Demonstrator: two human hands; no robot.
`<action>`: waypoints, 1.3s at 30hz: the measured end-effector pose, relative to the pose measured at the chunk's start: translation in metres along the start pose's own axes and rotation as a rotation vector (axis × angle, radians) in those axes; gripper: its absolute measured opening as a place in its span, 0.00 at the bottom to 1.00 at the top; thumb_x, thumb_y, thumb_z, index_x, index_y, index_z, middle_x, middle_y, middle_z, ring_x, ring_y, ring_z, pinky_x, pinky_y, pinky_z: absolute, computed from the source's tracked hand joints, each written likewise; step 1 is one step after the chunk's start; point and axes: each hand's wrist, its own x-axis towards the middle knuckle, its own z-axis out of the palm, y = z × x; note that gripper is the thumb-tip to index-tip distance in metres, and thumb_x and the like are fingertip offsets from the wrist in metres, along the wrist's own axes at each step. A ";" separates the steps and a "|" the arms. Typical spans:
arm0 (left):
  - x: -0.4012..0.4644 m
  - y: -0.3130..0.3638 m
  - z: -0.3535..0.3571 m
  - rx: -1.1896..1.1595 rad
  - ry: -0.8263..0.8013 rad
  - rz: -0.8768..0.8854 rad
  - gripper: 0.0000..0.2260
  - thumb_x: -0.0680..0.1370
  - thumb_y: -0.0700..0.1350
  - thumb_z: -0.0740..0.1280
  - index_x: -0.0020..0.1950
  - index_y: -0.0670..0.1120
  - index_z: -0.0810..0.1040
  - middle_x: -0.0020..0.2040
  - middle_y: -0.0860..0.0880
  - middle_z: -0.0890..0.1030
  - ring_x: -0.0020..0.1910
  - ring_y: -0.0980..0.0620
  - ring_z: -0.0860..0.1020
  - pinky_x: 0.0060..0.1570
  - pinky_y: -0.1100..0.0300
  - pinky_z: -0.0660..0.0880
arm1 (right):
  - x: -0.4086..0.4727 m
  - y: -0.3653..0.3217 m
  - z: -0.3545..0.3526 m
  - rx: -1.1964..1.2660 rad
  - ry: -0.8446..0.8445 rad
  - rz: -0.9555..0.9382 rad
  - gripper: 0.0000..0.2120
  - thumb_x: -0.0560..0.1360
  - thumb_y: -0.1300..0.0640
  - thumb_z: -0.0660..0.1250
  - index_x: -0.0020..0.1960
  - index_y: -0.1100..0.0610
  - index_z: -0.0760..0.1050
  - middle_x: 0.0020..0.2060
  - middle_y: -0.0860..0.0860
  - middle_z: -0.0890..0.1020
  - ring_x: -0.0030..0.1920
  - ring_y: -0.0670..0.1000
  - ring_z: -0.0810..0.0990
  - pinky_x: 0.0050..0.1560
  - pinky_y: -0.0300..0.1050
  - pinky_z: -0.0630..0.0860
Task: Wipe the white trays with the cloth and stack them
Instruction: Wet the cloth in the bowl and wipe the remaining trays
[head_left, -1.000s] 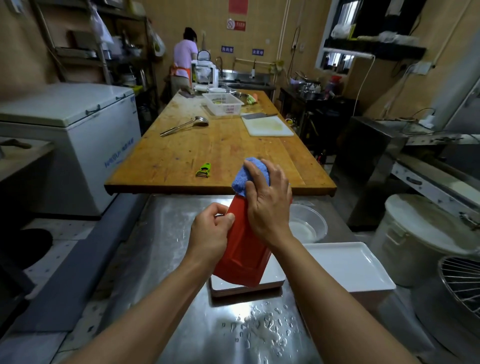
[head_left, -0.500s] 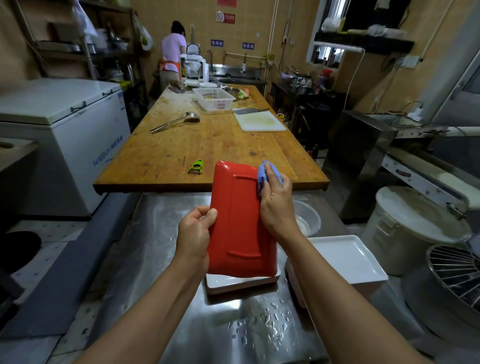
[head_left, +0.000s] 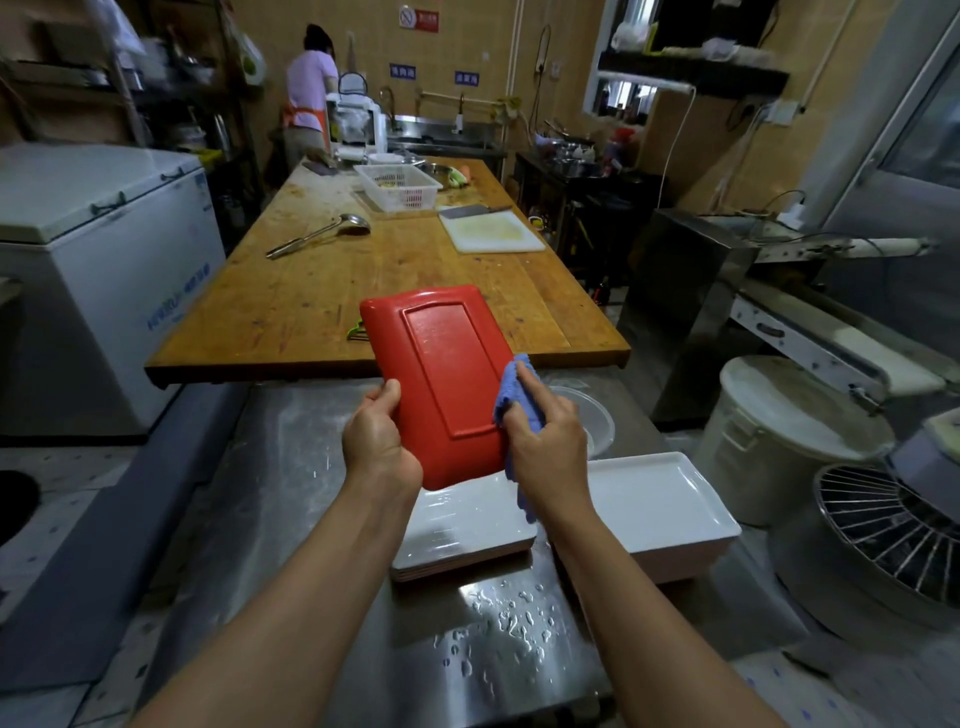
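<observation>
I hold a tray (head_left: 441, 374) upright over the steel counter, its red underside facing me. My left hand (head_left: 376, 441) grips its lower left edge. My right hand (head_left: 545, 441) grips a blue cloth (head_left: 511, 387) and presses it against the tray's lower right edge. Below the held tray lies a stack of white trays (head_left: 467, 525) with reddish rims. A single deeper white tray (head_left: 660, 499) sits just right of that stack.
The steel counter (head_left: 291, 493) is wet, with droplets near its front. A clear bowl (head_left: 592, 415) sits behind my right hand. A long wooden table (head_left: 395, 275) ahead holds a ladle, basket and cutting board. A white bucket (head_left: 779, 441) and wire rack stand right. A person works far back.
I turned the tray so its full red underside faces me and raised it. My right hand slid the cloth from the top edge down to the lower right edge.
</observation>
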 end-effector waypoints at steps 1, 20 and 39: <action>-0.002 -0.001 0.001 -0.008 -0.042 -0.030 0.06 0.79 0.42 0.61 0.54 0.43 0.75 0.52 0.43 0.81 0.52 0.43 0.80 0.48 0.42 0.77 | 0.003 0.000 -0.006 0.069 0.003 0.018 0.22 0.76 0.57 0.63 0.69 0.47 0.69 0.56 0.53 0.74 0.52 0.46 0.75 0.54 0.37 0.73; 0.019 0.028 -0.007 0.072 -0.198 -0.135 0.10 0.79 0.46 0.62 0.42 0.44 0.80 0.31 0.49 0.83 0.29 0.56 0.81 0.33 0.62 0.79 | 0.025 0.000 -0.049 -0.149 -0.235 -0.205 0.16 0.79 0.60 0.59 0.65 0.53 0.75 0.63 0.50 0.71 0.62 0.47 0.70 0.60 0.39 0.67; 0.009 0.012 -0.010 -0.074 -0.186 -0.060 0.08 0.79 0.46 0.62 0.54 0.42 0.75 0.37 0.46 0.84 0.33 0.52 0.83 0.29 0.60 0.79 | -0.031 0.001 -0.019 -0.687 -0.112 -0.644 0.21 0.76 0.55 0.61 0.67 0.58 0.72 0.66 0.60 0.73 0.66 0.63 0.71 0.61 0.64 0.71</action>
